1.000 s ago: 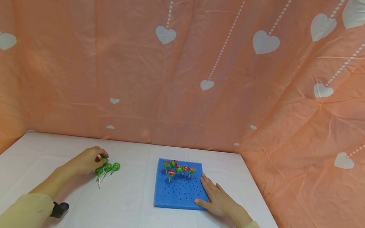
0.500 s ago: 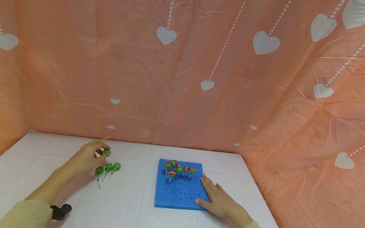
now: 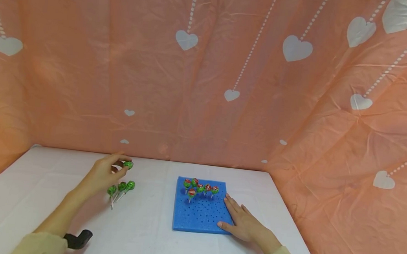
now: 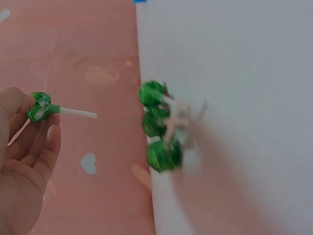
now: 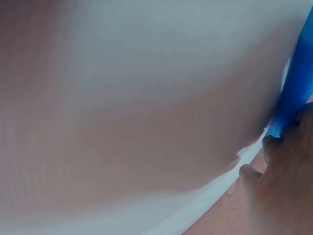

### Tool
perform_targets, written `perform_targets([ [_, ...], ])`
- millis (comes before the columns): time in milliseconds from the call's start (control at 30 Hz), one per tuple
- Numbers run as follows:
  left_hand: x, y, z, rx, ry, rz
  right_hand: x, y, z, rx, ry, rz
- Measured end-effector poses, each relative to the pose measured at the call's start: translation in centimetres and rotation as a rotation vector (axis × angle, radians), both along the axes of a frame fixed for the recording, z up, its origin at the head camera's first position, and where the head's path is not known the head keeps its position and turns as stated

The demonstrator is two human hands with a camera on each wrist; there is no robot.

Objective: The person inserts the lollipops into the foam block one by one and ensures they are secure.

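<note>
One green lollipop [image 3: 128, 164] pinched in my left grip [image 3: 103, 173], near three loose lollipops [image 3: 122, 186]; my right grip [image 3: 243, 223] lies outstretched at the blue foam's [image 3: 182, 220] edge!

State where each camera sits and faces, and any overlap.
Head: on the head, facing forward and down; left fingers, right fingers and forearms show.
Left wrist: worn there, facing the left fingers, pinched lollipop and three loose lollipops.
Right wrist: worn there, facing the right fingers at the blue block.
Head and left wrist share those four lollipops.
</note>
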State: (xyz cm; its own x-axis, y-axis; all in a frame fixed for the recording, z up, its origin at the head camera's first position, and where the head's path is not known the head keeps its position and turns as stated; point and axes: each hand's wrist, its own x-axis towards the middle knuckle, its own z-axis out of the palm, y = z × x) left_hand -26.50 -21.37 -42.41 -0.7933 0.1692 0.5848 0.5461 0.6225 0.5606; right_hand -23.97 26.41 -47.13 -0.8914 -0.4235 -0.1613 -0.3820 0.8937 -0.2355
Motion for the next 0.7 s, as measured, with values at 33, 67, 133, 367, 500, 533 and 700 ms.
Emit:
perform_targets([
  [33,0.1,0.3,0.1,0.02,0.004,-0.007,0.0,0.0,0.0,0.0,0.0,0.0],
  [67,0.2,0.5,0.1,0.037,0.006,-0.013,0.0,0.0,0.0,-0.001,0.0,-0.001],
  [133,0.4,1.1,0.1,0.075,0.01,-0.024,0.0,0.0,0.0,0.0,0.001,-0.002],
  [367,0.7,2.9,-0.2,0.134,0.039,-0.051,0.1,-0.1,0.0,-0.001,-0.003,-0.002],
  [500,0.9,4.3,-0.3,0.16,0.049,-0.077,0.1,-0.1,0.1,-0.002,-0.007,-0.002],
  [533,1.0,4.7,-0.3,0.162,0.047,-0.082,0.1,-0.1,0.1,-0.004,-0.008,-0.002],
  [700,1.3,6.7,-0.3,0.178,0.036,-0.113,0.1,-0.1,0.1,-0.003,-0.011,-0.009],
])
